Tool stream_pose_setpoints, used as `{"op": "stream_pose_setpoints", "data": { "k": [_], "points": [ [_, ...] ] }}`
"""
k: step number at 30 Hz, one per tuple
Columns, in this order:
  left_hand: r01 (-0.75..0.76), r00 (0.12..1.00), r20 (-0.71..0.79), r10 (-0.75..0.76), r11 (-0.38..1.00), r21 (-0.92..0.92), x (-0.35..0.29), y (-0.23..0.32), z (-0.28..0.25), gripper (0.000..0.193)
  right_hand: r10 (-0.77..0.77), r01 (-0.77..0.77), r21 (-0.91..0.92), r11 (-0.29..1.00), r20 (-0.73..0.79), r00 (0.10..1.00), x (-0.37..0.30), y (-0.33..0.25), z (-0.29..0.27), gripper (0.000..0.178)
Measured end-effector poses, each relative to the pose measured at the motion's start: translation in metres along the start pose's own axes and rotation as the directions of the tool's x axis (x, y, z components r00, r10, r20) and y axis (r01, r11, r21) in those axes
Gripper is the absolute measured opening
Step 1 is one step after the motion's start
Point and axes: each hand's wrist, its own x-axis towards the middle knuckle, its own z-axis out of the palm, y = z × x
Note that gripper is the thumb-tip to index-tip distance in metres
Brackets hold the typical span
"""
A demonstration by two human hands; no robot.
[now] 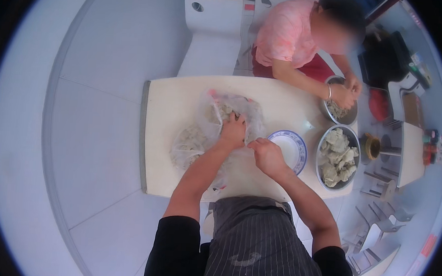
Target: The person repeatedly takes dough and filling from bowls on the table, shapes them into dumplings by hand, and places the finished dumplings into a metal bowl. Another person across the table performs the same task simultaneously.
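My left hand [233,130] reaches into the mouth of a clear plastic bag [255,110], its fingers apart and resting on pale grey-green pieces [224,111] inside. Whether it grips any piece is hard to see. My right hand [268,156] pinches the bag's near right edge between closed fingers. A second clear bag [188,140] with similar pieces lies against the first, to the left of my left forearm. Close beside my right hand is a white plate [301,143] with a blue patterned rim, partly covered by that hand.
A metal bowl [357,161] heaped with pale torn leafy pieces [335,155] stands right of the plate. Behind it, a seated person [293,36] works with both hands over another metal bowl [326,113]. White chairs [211,41] stand beyond the table [168,94]; stools and tables are at right.
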Motion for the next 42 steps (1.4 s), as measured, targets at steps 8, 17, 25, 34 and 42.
{"op": "stream_pose_setpoints", "data": {
  "k": [8, 17, 25, 34, 42],
  "points": [
    [0.065, 0.995, -0.063, -0.076, 0.986, -0.152, -0.010, -0.023, -0.020, 0.066, 0.062, -0.062, 0.009, 0.998, 0.051, 0.997, -0.016, 0.009, 0.000, 0.022],
    [-0.047, 0.927, -0.277, -0.254, 0.654, -0.755, -0.020, -0.069, -0.012, 0.051, 0.078, -0.083, 0.180, 0.980, 0.034, 0.996, -0.032, 0.015, -0.005, 0.017],
    [-0.376, 0.883, -0.195, -0.428, -0.392, -0.840, -0.056, -0.038, -0.060, 0.032, 0.291, -0.184, 0.711, 0.679, -0.031, 0.956, -0.005, -0.007, 0.012, 0.032],
    [-0.412, 0.726, -0.492, -0.480, 0.270, -0.870, -0.095, 0.069, -0.079, 0.040, 0.501, -0.059, 0.991, -0.122, 0.113, 0.858, 0.007, -0.031, -0.014, 0.053],
    [-0.325, 0.848, -0.437, -0.299, 0.359, -0.875, -0.088, 0.129, -0.101, 0.048, 0.652, 0.055, 0.968, 0.246, -0.207, 0.729, -0.039, 0.010, -0.015, 0.040]
  ]
}}
